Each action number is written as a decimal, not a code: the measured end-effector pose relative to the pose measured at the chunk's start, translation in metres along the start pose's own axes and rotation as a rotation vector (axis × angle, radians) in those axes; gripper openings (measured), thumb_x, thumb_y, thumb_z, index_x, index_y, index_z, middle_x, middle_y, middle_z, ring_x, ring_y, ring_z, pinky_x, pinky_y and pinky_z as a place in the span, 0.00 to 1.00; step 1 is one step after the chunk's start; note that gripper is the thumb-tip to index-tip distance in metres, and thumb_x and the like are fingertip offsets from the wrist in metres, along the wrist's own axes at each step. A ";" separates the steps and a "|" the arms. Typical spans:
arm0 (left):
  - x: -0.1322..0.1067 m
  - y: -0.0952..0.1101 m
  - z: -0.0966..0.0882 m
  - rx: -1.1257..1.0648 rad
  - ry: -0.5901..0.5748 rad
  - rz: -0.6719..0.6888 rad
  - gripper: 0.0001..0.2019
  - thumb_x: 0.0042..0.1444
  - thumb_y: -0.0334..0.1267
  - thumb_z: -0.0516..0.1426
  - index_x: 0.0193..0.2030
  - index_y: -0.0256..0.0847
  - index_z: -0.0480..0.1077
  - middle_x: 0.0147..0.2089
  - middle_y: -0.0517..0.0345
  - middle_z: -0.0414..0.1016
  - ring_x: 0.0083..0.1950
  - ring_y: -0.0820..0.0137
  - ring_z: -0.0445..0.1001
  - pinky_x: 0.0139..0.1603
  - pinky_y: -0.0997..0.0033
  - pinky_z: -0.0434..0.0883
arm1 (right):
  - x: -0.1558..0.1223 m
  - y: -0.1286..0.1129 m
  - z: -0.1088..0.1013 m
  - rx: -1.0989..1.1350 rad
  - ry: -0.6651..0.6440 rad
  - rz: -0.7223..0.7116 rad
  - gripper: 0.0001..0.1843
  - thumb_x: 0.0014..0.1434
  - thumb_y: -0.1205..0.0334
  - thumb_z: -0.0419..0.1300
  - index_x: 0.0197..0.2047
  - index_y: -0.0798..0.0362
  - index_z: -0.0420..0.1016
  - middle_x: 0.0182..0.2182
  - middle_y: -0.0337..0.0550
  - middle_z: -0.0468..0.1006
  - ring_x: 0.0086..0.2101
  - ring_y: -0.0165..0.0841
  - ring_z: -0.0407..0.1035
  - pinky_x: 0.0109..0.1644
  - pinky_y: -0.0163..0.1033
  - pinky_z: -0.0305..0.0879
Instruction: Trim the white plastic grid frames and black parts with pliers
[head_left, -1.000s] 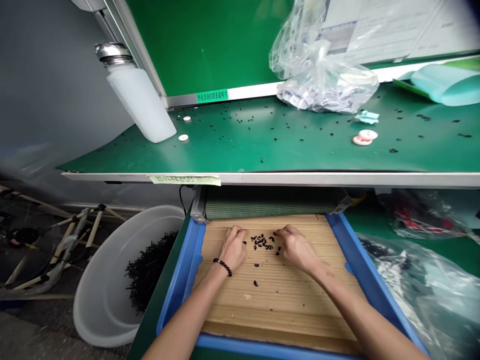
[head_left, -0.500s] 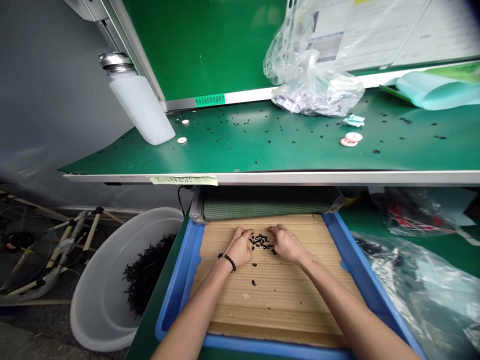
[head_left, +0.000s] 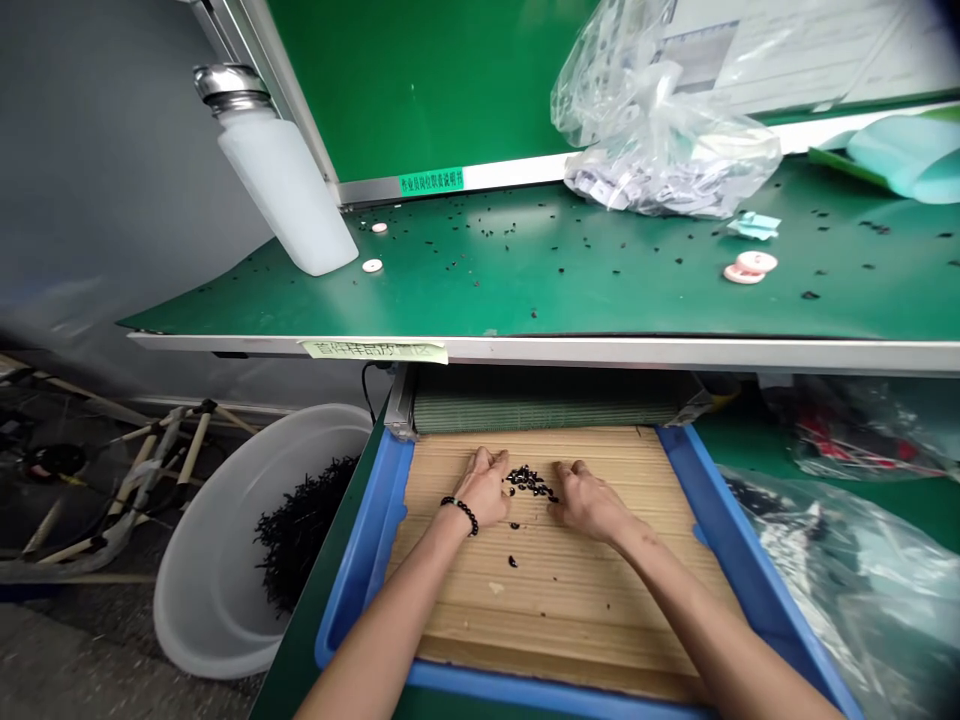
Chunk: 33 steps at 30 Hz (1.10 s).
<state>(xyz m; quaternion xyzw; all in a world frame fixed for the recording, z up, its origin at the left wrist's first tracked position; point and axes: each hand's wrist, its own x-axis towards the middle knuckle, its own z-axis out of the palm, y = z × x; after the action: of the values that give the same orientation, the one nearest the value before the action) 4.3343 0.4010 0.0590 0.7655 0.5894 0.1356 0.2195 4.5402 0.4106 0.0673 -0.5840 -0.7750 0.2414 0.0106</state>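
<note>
A small heap of tiny black pieces (head_left: 529,482) lies on a ribbed bamboo mat (head_left: 555,600) inside a blue tray (head_left: 358,580). My left hand (head_left: 486,487), with a black bead bracelet on its wrist, rests on the mat just left of the heap, fingers curled toward it. My right hand (head_left: 589,497) lies just right of the heap, fingers curled and touching the mat. Both hands cup the pieces between them. Two stray black pieces (head_left: 512,561) lie nearer to me on the mat.
A green bench top (head_left: 600,290) above carries scattered black bits, a white squeeze bottle (head_left: 281,185), white discs (head_left: 746,268) and a clear plastic bag (head_left: 660,140). A white tub (head_left: 225,560) holding black scraps stands at lower left. More plastic bags (head_left: 847,560) lie at right.
Both hands have drawn closer together, pushing the scattered black pieces into a tighter heap between them. The view shifted slightly.
</note>
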 end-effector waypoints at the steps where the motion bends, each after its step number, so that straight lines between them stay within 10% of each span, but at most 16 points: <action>1: 0.002 0.002 0.002 0.005 -0.022 0.005 0.36 0.46 0.30 0.56 0.65 0.31 0.57 0.52 0.42 0.58 0.54 0.56 0.63 0.61 0.60 0.63 | 0.002 -0.004 0.002 0.006 -0.001 -0.001 0.37 0.53 0.60 0.58 0.64 0.66 0.57 0.54 0.68 0.63 0.48 0.49 0.69 0.52 0.46 0.62; 9: 0.006 0.029 0.023 -0.117 0.037 -0.053 0.18 0.52 0.29 0.53 0.51 0.34 0.67 0.52 0.42 0.62 0.45 0.60 0.69 0.53 0.60 0.68 | 0.018 -0.042 0.022 0.175 0.117 -0.082 0.23 0.54 0.68 0.54 0.54 0.60 0.69 0.47 0.58 0.70 0.44 0.40 0.70 0.50 0.39 0.62; 18: 0.016 0.028 0.038 -0.918 0.338 -0.375 0.05 0.51 0.29 0.53 0.32 0.38 0.70 0.38 0.50 0.72 0.45 0.63 0.69 0.56 0.61 0.63 | 0.024 -0.033 0.040 0.458 0.261 -0.047 0.20 0.53 0.69 0.51 0.48 0.56 0.72 0.41 0.46 0.77 0.41 0.33 0.71 0.47 0.35 0.65; 23: 0.015 0.035 0.026 -1.298 0.412 -0.474 0.11 0.56 0.42 0.50 0.28 0.39 0.64 0.30 0.55 0.70 0.35 0.68 0.71 0.42 0.67 0.70 | 0.004 -0.061 0.019 0.510 0.348 -0.118 0.19 0.52 0.68 0.54 0.48 0.56 0.74 0.42 0.49 0.74 0.41 0.35 0.69 0.49 0.38 0.64; 33: -0.033 0.049 -0.010 -1.928 0.368 -0.437 0.08 0.57 0.32 0.52 0.27 0.37 0.66 0.29 0.55 0.69 0.31 0.73 0.71 0.33 0.76 0.71 | -0.052 -0.112 -0.037 0.521 0.318 -0.477 0.16 0.63 0.65 0.47 0.45 0.49 0.76 0.45 0.40 0.76 0.46 0.30 0.69 0.53 0.34 0.62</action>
<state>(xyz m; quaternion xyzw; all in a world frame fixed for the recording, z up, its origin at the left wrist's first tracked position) 4.3622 0.3606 0.0933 0.1033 0.3805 0.6279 0.6710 4.4669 0.3537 0.1570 -0.3953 -0.7903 0.3273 0.3346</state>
